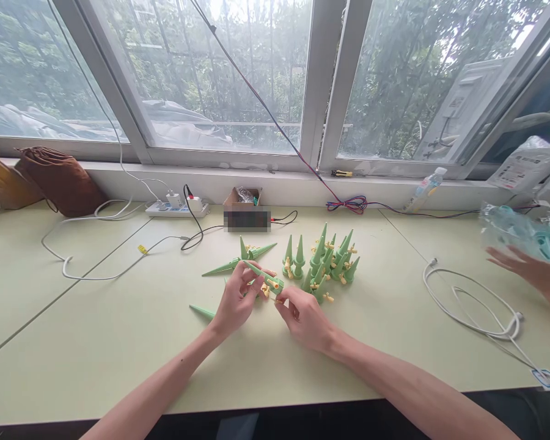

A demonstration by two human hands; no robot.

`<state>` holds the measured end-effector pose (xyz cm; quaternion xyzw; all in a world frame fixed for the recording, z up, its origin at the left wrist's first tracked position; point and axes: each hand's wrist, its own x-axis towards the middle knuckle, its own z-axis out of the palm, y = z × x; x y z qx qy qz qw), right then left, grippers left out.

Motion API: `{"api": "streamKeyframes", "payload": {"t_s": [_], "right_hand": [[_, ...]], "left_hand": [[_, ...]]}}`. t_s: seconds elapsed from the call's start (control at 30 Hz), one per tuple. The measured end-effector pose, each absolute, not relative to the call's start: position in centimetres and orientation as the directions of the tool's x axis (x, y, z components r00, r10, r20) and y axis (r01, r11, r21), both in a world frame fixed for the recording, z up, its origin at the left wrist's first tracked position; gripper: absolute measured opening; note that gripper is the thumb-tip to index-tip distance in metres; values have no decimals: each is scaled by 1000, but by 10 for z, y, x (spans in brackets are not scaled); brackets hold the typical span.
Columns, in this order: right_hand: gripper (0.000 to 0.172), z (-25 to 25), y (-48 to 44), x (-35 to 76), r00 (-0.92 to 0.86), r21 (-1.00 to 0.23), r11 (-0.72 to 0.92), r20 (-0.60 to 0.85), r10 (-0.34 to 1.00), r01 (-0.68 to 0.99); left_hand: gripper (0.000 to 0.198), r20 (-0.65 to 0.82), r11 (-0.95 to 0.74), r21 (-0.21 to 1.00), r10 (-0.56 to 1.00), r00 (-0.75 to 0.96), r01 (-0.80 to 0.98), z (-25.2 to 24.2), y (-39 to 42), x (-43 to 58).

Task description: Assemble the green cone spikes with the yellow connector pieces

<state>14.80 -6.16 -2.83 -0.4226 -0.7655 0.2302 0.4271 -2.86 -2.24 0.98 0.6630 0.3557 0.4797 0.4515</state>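
Observation:
A green cone-shaped watering spike (266, 278) with a small yellow valve on its side is held up over the table. My left hand (238, 298) is closed around it, the point toward the upper left. Pinched fingers of my right hand (305, 315) meet the spike's wide end; a small yellowish bit shows at those fingertips, too small to name. Behind my left hand lie more green spikes (222, 267) on their sides, and another spike (201, 311) pokes out left of my wrist. Several upright spikes with yellow valves (323, 263) cluster beyond my right hand.
A coiled white cable (472, 302) lies at right, near another person's hand (531, 272) by clear plastic bags (508, 229). At the back stand a power strip (178, 209), a small cardboard box (242, 197) and a bottle (424, 190). A brown bag (62, 180) sits far left.

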Motion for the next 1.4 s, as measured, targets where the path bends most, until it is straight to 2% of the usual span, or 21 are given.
{"api": "streamKeyframes", "payload": {"t_s": [0.23, 0.4, 0.63, 1.4], "right_hand": [[11, -22, -65, 148, -215, -723, 566, 526, 823, 396], [14, -18, -66, 147, -141, -732, 555, 549, 824, 395], [16, -18, -65, 148, -77, -739, 529, 551, 831, 417], [12, -20, -63, 148, -101, -772, 512, 515, 851, 377]], "left_hand": [[24, 285, -300, 953, 933, 219, 38, 14, -22, -26], [24, 263, -281, 948, 956, 130, 146, 8, -19, -28], [23, 325, -347, 895, 938, 121, 282, 10, -23, -27], [24, 324, -361, 890, 931, 170, 279, 7, -23, -28]]}}
